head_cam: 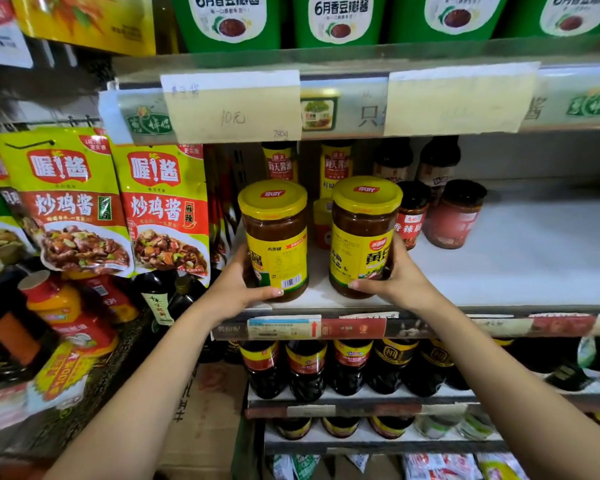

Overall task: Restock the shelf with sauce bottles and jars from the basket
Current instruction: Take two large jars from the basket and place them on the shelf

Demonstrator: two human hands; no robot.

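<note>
Head view: the left hand (239, 289) curls round the base of the left yellow-lidded jar (276, 233), and the right hand (395, 278) grips the right yellow-lidded jar (364, 230). Both jars stand upright at the near edge of the white shelf (516, 258) (red-labelled jars (454, 216) sit farther right).

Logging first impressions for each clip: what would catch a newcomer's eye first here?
Two yellow-lidded jars at the front of the white shelf stand out: the left hand grips the left jar, and the right hand grips the right jar. Green-and-red pouches hang at the left, and green tubs line the shelf above.
</note>
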